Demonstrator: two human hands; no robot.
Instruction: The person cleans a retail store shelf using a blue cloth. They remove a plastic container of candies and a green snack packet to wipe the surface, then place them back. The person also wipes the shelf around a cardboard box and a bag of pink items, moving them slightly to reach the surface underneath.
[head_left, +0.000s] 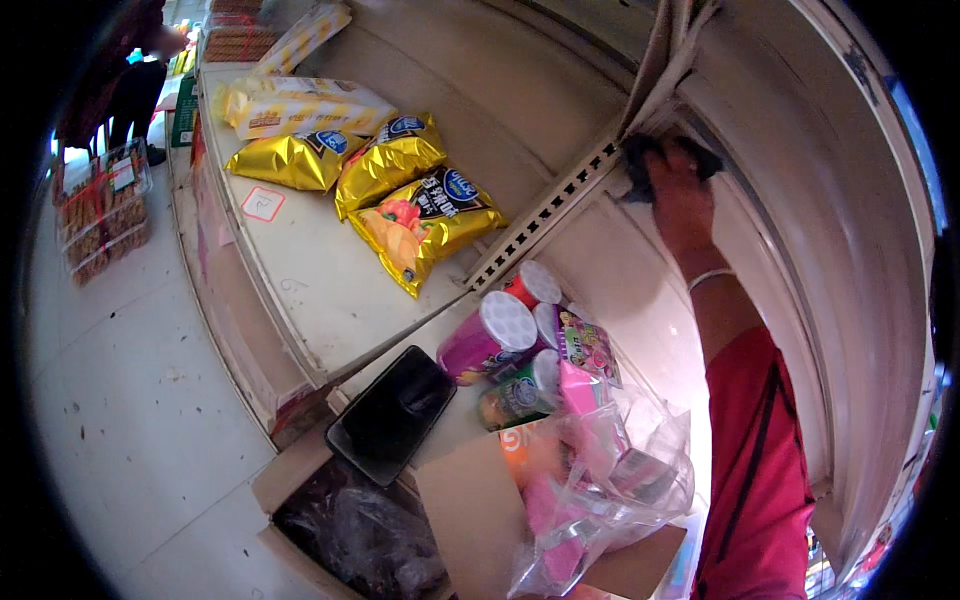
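Note:
My right hand (681, 196), at the end of a red sleeve, reaches into the upper corner of a metal shelf unit. Its fingers close on a dark cloth (639, 169), pressed against the panel beside the slotted upright (544, 216). My left hand is out of view. Below the reaching arm stand chip canisters (480, 337), a purple snack packet (589, 345) and pink packages in clear plastic (581, 450). A black smartphone (394, 415) lies on the shelf's edge, above an open cardboard box (465, 495).
On the neighbouring shelf board (300, 262) lie gold chip bags (427, 221) and yellow-striped packs (307, 109). Clear boxes of brown snacks (105, 210) are at the left over the tiled floor. A person in dark clothes (135, 90) stands at the upper left.

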